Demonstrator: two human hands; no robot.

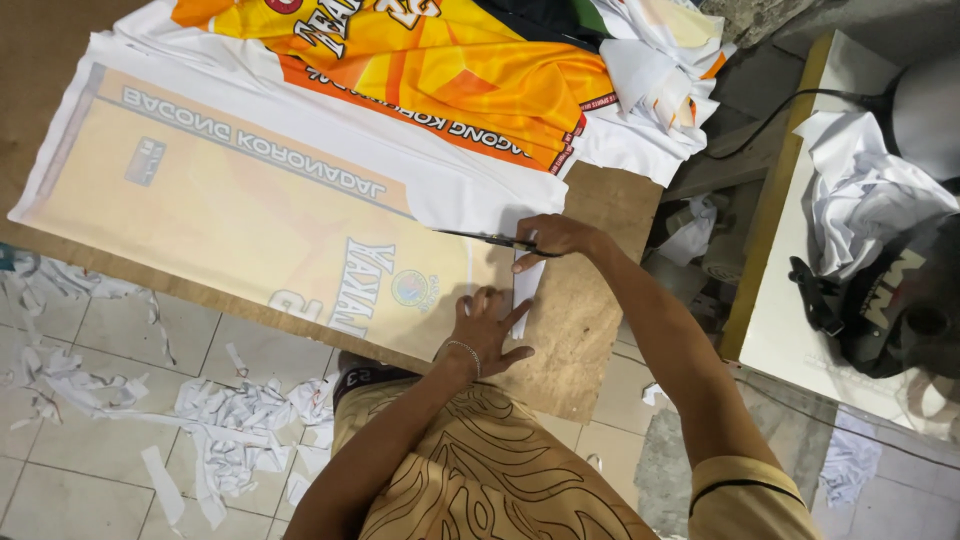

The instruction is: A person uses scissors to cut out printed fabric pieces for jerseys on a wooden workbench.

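Observation:
My right hand (556,236) grips black scissors (488,239) whose blades point left, cutting into the edge of a large pale-yellow printed fabric sheet (240,210) lying face down on a brown board table (590,330). My left hand (487,331) lies flat with fingers spread on the fabric's near right corner, a thin bracelet on its wrist. A narrow white strip (528,285) of cut fabric hangs between the two hands.
Bright orange and yellow printed fabric (440,70) is piled at the table's far side with white cloth (660,60). White offcuts (220,430) litter the tiled floor at left. At right stands a white table (800,300) with crumpled white cloth, black cable and a dark object.

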